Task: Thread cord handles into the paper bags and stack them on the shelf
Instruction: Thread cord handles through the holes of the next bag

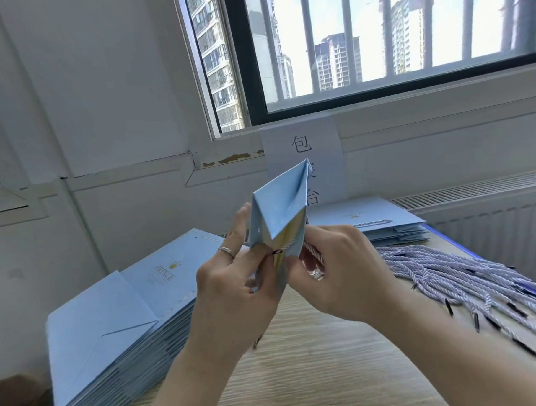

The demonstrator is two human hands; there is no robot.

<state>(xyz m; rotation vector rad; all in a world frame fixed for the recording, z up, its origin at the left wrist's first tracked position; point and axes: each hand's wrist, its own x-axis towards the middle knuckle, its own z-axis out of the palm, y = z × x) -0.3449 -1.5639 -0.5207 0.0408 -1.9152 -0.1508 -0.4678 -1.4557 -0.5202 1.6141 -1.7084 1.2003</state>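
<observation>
The person holds one light-blue paper bag (279,208) up in both hands, over the table (313,354). The bag is half opened, its folded bottom pointing up and away, its mouth end down btw. the fingertips.

L hand (233,284): fingers curled round the bag's left side, thumb and forefinger pinching the paper at the mouth edge. A black tip (276,251) of a cord pokes out right at that thumb tip. Can't tell if the fingers grip the tip itself or only the paper. A ring (226,251) sits on one finger of this hand.

R hand (340,270): fingers curled, gripping a white twisted cord (313,256) that runs through the curl of the fingers just beside the bag's right edge. Thumb tip presses on the bag edge, close to the L thumb.

Left of and below the L knuckles: a tall stack of flat bags (111,308), w/ "PRINCE" in gold on the top one. Beyond the R fingers, further back: a second pile of bags (378,219), lower. Right of the R wrist: a bundle of cords (441,272) spread on the table, white w/ black ends.

Behind the fingertips, on the wall: a paper sign (301,146), partly hidden by the bag. Above it is a barred window (376,44), and a radiator (491,211) stands far right.
</observation>
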